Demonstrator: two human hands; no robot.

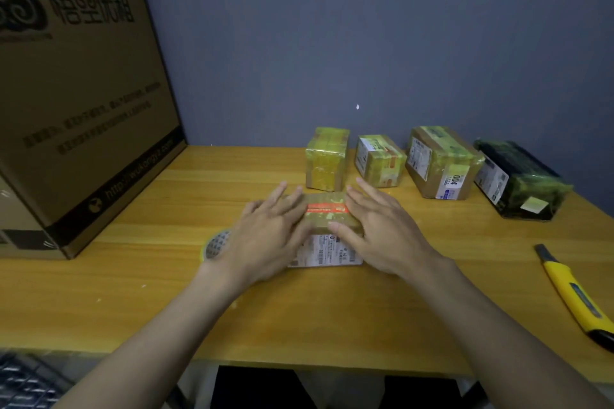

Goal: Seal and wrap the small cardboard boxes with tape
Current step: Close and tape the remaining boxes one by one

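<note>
A small cardboard box point(327, 214) with a red stripe on top and a white label on its near face sits in the middle of the wooden table point(332, 309). My left hand point(265, 232) lies flat on its left side, fingers straight. Flat against its right side presses my right hand point(378, 229), thumb across the front top edge. A roll of tape point(216, 244) lies on the table just left of my left hand, partly hidden by it.
Behind stand three taped small boxes point(327, 159), point(378, 161), point(442, 163) and a dark wrapped parcel point(521, 179). A large cardboard carton point(76, 93) fills the left side. A yellow utility knife point(574, 295) lies at the right edge.
</note>
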